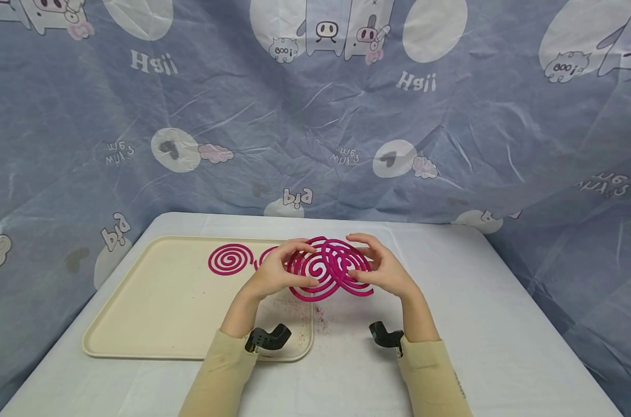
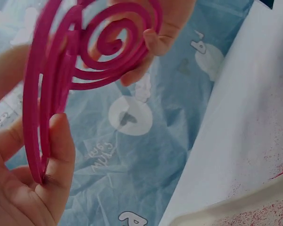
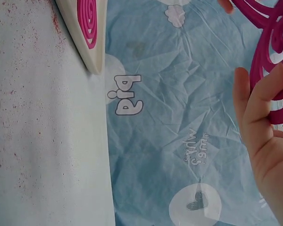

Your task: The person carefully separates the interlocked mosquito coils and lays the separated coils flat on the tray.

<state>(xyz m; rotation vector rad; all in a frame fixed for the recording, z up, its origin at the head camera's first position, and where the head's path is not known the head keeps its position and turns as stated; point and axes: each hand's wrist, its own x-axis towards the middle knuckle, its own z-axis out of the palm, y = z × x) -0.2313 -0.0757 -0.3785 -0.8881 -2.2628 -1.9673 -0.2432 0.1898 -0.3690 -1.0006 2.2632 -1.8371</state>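
Observation:
Two magenta mosquito coils overlap in the air between my hands, above the tray's right edge in the head view. My left hand [image 1: 274, 271] pinches the rim of the left coil [image 1: 318, 269], its thumb in front and fingers behind. On the other side my right hand [image 1: 392, 271] grips the right coil [image 1: 367, 292] between thumb and fingers. In the left wrist view the near coil [image 2: 32, 108] stands edge-on in the left hand [image 2: 35, 174]. The right wrist view catches the right hand [image 3: 266, 125] around its coil at the frame's edge. Whether the coils interlock I cannot tell.
A cream tray [image 1: 164, 301] lies on the white-covered table [image 1: 477, 324]. One magenta coil [image 1: 230, 259] rests on it; another [image 1: 263, 253] is partly hidden behind the left hand. Reddish crumbs [image 1: 319, 315] are scattered at the tray's right edge. A patterned blue cloth [image 1: 294, 127] hangs behind.

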